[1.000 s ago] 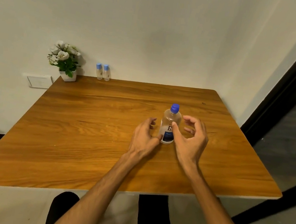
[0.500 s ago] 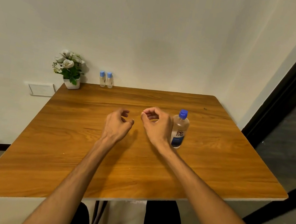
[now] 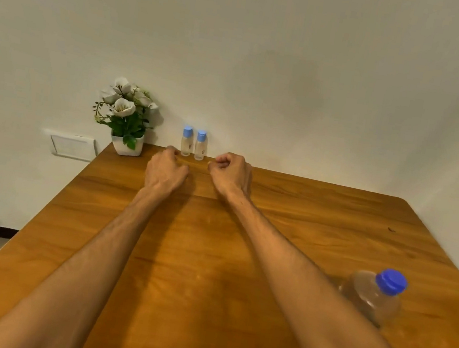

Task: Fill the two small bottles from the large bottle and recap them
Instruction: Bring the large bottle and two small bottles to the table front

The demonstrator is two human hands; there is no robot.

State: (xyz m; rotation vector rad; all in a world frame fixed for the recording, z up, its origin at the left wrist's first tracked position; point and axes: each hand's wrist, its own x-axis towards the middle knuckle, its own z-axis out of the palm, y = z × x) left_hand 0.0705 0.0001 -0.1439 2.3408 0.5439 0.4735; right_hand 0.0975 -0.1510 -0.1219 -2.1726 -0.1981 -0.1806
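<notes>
Room: a plain pale wall (image 3: 269,60) behind a wooden tabletop (image 3: 207,275) with a warm brown grain; a white wall plate (image 3: 73,146) sits on the wall just left of the tabletop's far left corner.
Small bottles: two small clear plastic bottles with light blue caps stand upright and capped at the far edge of the tabletop, against the wall, side by side; the left small bottle (image 3: 186,141) and the right small bottle (image 3: 200,145) are just apart.
Large bottle: a large clear plastic bottle with a darker blue screw cap (image 3: 373,296) stands capped near the right edge of the tabletop, well apart from the small ones, partly behind the right forearm.
Left hand (image 3: 165,171): stretched out to the far edge, fingers curled loosely downward, holding nothing; its fingertips are just beside the left small bottle, and contact cannot be told.
Right hand (image 3: 231,174): stretched out beside it, fingers curled inward into a loose fist, holding nothing, near the right small bottle without touching it.
Flowers: a small white square pot of white flowers with green leaves (image 3: 124,119) stands at the far left corner of the tabletop.
</notes>
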